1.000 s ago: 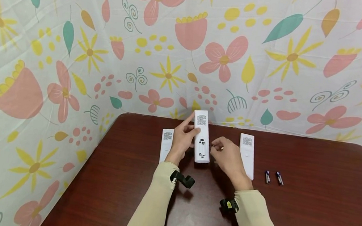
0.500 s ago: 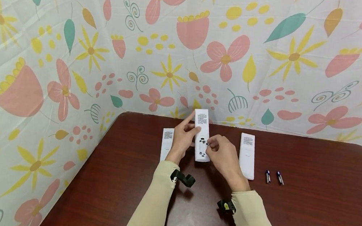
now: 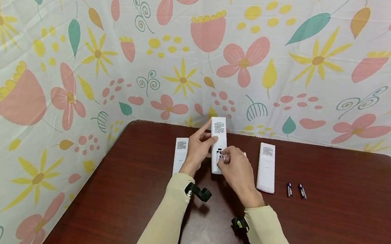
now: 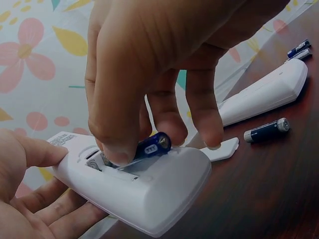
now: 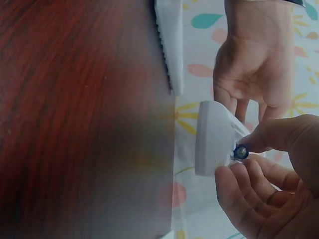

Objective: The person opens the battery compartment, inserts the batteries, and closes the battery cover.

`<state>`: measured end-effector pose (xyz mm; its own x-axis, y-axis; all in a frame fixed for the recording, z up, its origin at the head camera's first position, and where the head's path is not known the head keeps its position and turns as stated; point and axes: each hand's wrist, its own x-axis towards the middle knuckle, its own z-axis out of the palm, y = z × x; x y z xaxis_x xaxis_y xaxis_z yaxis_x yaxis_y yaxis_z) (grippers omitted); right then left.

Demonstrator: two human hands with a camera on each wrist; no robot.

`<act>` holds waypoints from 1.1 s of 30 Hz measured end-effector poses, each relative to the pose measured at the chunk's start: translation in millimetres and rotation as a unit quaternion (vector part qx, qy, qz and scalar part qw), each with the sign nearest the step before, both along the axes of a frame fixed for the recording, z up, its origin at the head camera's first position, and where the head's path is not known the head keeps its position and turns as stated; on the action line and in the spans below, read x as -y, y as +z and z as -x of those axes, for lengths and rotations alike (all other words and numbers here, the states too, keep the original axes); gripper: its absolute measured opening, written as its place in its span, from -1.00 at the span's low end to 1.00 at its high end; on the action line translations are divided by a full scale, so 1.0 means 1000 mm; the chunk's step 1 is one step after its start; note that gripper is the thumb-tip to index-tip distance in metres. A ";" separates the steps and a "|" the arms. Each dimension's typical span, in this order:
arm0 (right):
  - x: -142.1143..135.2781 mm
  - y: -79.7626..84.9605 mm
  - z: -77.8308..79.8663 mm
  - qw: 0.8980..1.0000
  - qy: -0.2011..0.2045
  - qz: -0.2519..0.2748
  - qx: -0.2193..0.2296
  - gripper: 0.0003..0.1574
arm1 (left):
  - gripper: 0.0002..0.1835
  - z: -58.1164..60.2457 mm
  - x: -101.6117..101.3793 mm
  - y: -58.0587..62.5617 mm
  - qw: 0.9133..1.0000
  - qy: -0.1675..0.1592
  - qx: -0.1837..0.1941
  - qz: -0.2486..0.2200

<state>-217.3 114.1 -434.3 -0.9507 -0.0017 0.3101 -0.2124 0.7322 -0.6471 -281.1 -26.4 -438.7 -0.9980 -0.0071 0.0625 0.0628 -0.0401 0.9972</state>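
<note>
My left hand (image 3: pixel 198 149) holds a white remote control (image 3: pixel 219 134) off the table, its back facing me and the battery compartment uncovered. In the left wrist view, the thumb lies on the remote's back and the fingers reach underneath. My right hand (image 3: pixel 240 169) pinches a dark blue battery (image 4: pixel 152 147) between thumb and index finger at the compartment. That battery sits tilted, one end down in the bay and the other raised; the pinching fingers hide part of it. In the right wrist view, the battery (image 5: pixel 241 151) shows end-on beside the remote (image 5: pixel 212 142).
A loose battery (image 4: pixel 266 132) and a white battery cover (image 4: pixel 224 149) lie behind the right hand. White remotes lie face down at left (image 3: pixel 180 154) and right (image 3: pixel 267 168). Two batteries (image 3: pixel 296 190) are farther right. A floral cloth (image 3: pixel 201 59) hangs along the table's back edge.
My right hand has moved left with the battery, from beside the remote to over its battery compartment. The left hand and remote have stayed nearly still.
</note>
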 end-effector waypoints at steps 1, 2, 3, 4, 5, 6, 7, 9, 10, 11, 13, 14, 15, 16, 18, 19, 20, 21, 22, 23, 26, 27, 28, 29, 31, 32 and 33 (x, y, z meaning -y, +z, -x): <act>0.000 0.000 0.000 1.000 0.001 0.003 0.005 -0.81 | -0.35 0.000 0.000 0.000 1.000 0.000 0.000 -0.001; 0.000 -0.001 0.000 1.000 0.002 0.006 0.008 -0.83 | -0.35 0.000 0.000 0.000 1.000 -0.001 0.000 -0.002; 0.000 -0.001 0.000 1.000 0.005 0.007 0.010 -0.85 | -0.35 -0.001 0.000 0.000 1.000 -0.001 0.000 -0.002; 0.000 -0.001 0.000 1.000 0.011 0.008 0.011 -0.87 | -0.35 -0.001 0.000 0.000 1.000 -0.001 0.000 -0.002; -0.001 -0.001 0.001 1.000 0.017 0.007 0.011 -0.89 | -0.35 -0.001 0.000 0.000 1.000 -0.002 0.000 -0.002; -0.003 -0.002 0.001 1.000 0.026 0.008 0.010 -0.91 | -0.35 -0.001 0.001 0.000 1.000 -0.003 -0.001 -0.002; -0.004 -0.002 0.001 0.999 0.036 0.010 0.010 -0.93 | -0.35 -0.001 0.001 0.000 1.000 -0.003 -0.001 -0.001; -0.008 -0.002 0.002 0.998 0.062 0.015 0.011 -0.96 | -0.35 0.000 0.002 0.000 1.000 -0.003 -0.001 0.000; -0.010 -0.001 0.002 0.997 0.077 0.017 0.013 -0.98 | -0.35 0.000 0.003 0.000 1.000 -0.003 -0.001 0.000; -0.012 -0.001 0.003 0.996 0.089 0.018 0.017 -0.98 | -0.35 0.000 0.003 -0.001 1.000 -0.004 -0.002 0.000; -0.017 0.000 0.004 0.993 0.117 0.020 0.022 -0.94 | -0.35 0.000 0.004 -0.001 1.000 -0.004 -0.001 0.002; -0.020 0.000 0.005 0.991 0.131 0.018 0.023 -0.92 | -0.35 0.001 0.005 -0.001 1.000 -0.004 0.000 0.002; -0.023 0.000 0.006 0.989 0.145 0.017 0.027 -0.91 | -0.35 0.001 0.005 -0.001 1.000 -0.005 0.000 0.001; -0.025 0.000 0.007 0.987 0.157 0.013 0.030 -0.88 | -0.35 0.001 0.005 -0.001 1.000 -0.005 0.000 -0.001; -0.030 0.001 0.008 0.983 0.177 0.010 0.037 -0.82 | -0.35 0.002 0.005 -0.002 1.000 -0.006 0.001 -0.005; -0.033 0.001 0.008 0.982 0.186 0.008 0.040 -0.78 | -0.35 0.002 0.005 -0.002 1.000 -0.006 0.002 -0.006; -0.035 0.001 0.008 0.980 0.191 0.006 0.044 -0.76 | -0.35 0.002 0.005 -0.002 1.000 -0.005 0.002 -0.007; -0.036 0.001 0.008 0.980 0.195 0.005 0.047 -0.73 | -0.35 0.002 0.004 -0.002 1.000 -0.005 0.002 -0.009; -0.037 0.001 0.009 0.979 0.198 0.002 0.046 -0.71 | -0.35 0.002 0.004 -0.002 1.000 -0.005 0.002 -0.009; -0.038 0.000 0.009 0.979 0.199 0.000 0.043 -0.70 | -0.35 0.002 0.004 -0.002 1.000 -0.004 0.002 -0.008; -0.037 -0.001 0.010 0.980 0.195 0.001 0.030 -0.69 | -0.35 0.002 0.004 -0.002 1.000 -0.003 0.004 -0.007; -0.037 -0.001 0.010 0.981 0.191 0.003 0.025 -0.68 | -0.35 0.003 0.004 -0.002 1.000 -0.003 0.004 -0.007; -0.036 -0.001 0.010 0.982 0.189 0.006 0.019 -0.68 | -0.35 0.003 0.004 -0.002 1.000 -0.004 0.004 -0.006; -0.036 -0.002 0.010 0.983 0.184 0.012 0.015 -0.67 | -0.35 0.002 0.004 -0.002 1.000 -0.004 0.005 -0.006; -0.035 -0.002 0.010 0.984 0.175 0.025 0.008 -0.63 | -0.35 0.002 0.004 -0.002 1.000 -0.005 0.004 -0.006; -0.036 -0.003 0.011 0.985 0.171 0.033 0.006 -0.60 | -0.35 0.002 0.005 -0.001 1.000 -0.005 0.003 -0.007; -0.036 -0.004 0.011 0.985 0.168 0.042 0.006 -0.56 | -0.35 0.002 0.005 -0.001 1.000 -0.005 0.003 -0.008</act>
<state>-228.2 149.8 -437.9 -0.9043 -0.2912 0.3122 -0.4259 0.5655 -0.7063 -283.5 -31.3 -439.7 -0.9984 0.0022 0.0570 0.0568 -0.0563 0.9968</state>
